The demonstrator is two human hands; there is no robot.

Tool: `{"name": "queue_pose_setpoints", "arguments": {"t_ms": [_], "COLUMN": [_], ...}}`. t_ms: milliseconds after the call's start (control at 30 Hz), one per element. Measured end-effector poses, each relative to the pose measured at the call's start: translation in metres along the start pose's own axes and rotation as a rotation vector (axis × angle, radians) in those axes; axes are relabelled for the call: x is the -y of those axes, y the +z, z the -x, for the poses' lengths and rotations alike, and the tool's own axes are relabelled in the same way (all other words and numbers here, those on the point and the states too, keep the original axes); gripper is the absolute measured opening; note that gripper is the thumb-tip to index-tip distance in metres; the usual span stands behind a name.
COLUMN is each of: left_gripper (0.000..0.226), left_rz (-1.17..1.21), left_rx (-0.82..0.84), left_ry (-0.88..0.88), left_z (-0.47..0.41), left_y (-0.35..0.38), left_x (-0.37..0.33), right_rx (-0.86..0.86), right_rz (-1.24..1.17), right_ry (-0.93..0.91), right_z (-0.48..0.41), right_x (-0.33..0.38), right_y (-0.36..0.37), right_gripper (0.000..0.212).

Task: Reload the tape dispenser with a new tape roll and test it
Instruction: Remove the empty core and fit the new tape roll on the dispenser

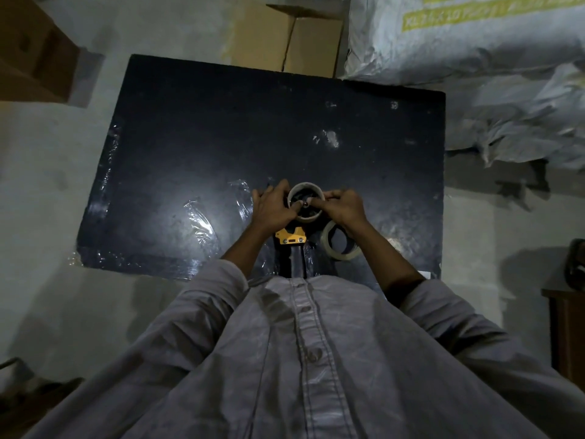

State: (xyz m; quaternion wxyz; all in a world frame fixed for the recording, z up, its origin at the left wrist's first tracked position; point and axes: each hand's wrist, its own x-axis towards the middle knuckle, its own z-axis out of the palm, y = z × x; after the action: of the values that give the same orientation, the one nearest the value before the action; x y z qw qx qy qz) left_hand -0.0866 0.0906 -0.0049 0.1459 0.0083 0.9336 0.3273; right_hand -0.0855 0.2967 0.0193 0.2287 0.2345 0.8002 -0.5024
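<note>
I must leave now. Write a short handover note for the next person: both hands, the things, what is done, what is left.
Left hand: fingers on the left rim of the cardboard core sitting on the tape dispenser.
Right hand: pinching the core's right rim.
Dispenser lies on the black table, handle toward the person.
New clear tape roll lies on the table right of the dispenser, partly under the right wrist.
Done: nothing visible yet.
Left: pull off the core, mount the new roll, thread, test.
</note>
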Motion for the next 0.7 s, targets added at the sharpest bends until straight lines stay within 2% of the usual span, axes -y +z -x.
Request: {"name": "queue_pose_setpoints", "arguments": {"t_ms": [67, 133, 200, 267, 300, 367, 500, 600, 700], "left_gripper": [0.043, 0.065, 0.089, 0.122, 0.134, 0.144, 0.162, 0.157, 0.139], "left_rz": [0.041, 0.007, -0.103, -0.196, -0.222, -0.205, -0.062, -0.057, -0.131], "left_rx": [0.009, 0.099, 0.184, 0.25, 0.266, 0.242, 0.112, 0.093, 0.066], "left_ry": [0.017, 0.052, 0.154, 0.221, 0.23, 0.202, 0.008, -0.024, -0.004], "left_z": [0.004, 0.013, 0.023, 0.029, 0.031, 0.031, 0.028, 0.02, 0.017], "left_y": [-0.003, -0.013, -0.022, -0.027, -0.027, -0.021, -0.002, 0.005, 0.009], "left_x": [0.01, 0.016, 0.019, 0.02, 0.02, 0.019, 0.01, 0.01, 0.013], "right_rx": [0.114, 0.242, 0.295, 0.257, 0.256, 0.27, 0.207, 0.185, 0.177], "right_rz": [-0.098, -0.06, 0.124, 0.362, 0.445, 0.516, 0.596, 0.58, 0.56], "right_ry": [-0.034, -0.117, -0.228, -0.311, -0.322, -0.338, -0.376, -0.375, -0.405], "right_z": [0.005, 0.007, 0.005, 0.002, 0.001, 0.001, 0.005, 0.008, 0.01], "right_x": [0.004, 0.008, 0.013, 0.019, 0.022, 0.031, 0.039, 0.034, 0.032], "right_y": [-0.006, -0.012, -0.011, -0.003, 0.001, 0.008, 0.008, 0.001, -0.004], "right_gripper": [0.07, 0.091, 0.111, 0.13, 0.133, 0.126, 0.106, 0.103, 0.103]}}
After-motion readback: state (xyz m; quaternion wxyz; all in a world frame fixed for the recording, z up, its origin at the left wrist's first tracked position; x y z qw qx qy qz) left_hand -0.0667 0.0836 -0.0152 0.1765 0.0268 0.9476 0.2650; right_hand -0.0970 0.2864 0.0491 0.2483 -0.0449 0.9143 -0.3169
